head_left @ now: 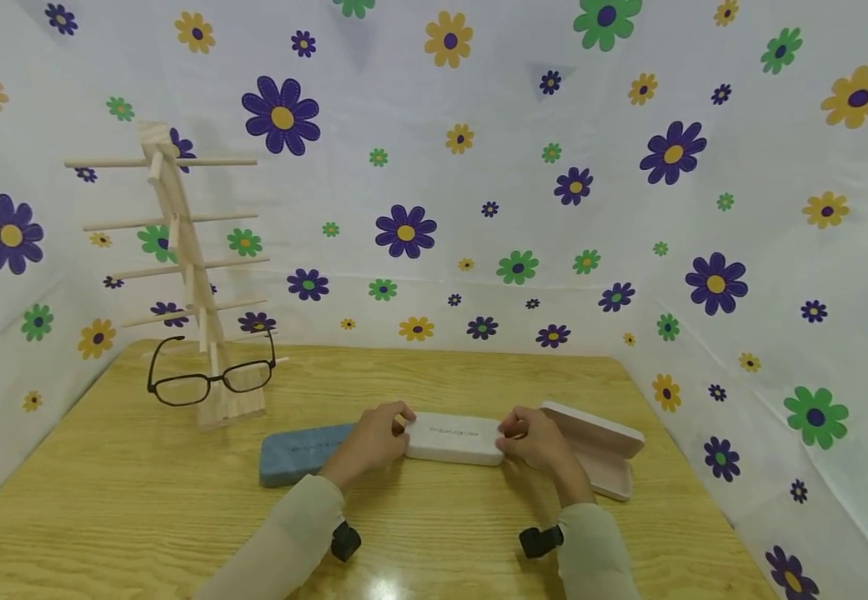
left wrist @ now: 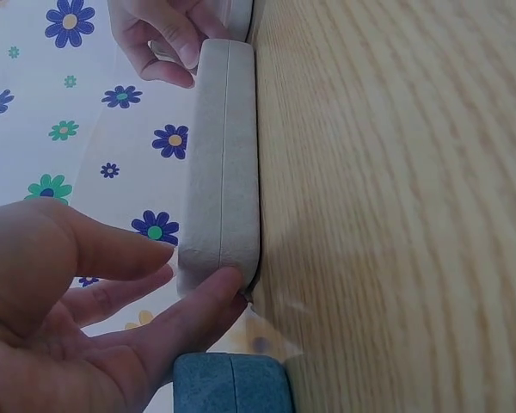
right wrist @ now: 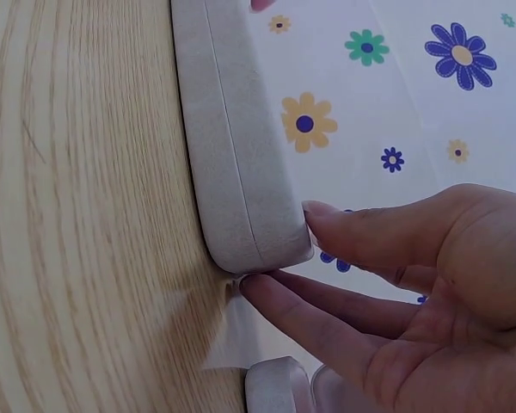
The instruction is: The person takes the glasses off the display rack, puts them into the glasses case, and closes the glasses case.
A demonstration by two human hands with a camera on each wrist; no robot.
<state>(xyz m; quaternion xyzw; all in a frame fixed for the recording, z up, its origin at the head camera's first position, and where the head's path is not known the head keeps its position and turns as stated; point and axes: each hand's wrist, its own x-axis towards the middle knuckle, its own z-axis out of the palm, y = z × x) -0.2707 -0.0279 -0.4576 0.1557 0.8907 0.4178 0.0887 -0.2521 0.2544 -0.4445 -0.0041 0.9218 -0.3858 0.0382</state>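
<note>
A closed off-white glasses case with small lettering on its lid lies flat on the table between the two hands. At its left end, the left hand holds it by the corner, fingertips on the end face and thumb at the lid edge. The right hand grips the opposite end, its thumb at the upper edge and a finger low against the end. Beside the left hand is a closed blue glasses case, partly covered by that hand. Past the right hand, another pale case stands with its lid raised.
Black-framed eyeglasses hang on the lowest part of a wooden display rack at the back left. Flower-printed white cloth encloses the back and sides of the wooden table.
</note>
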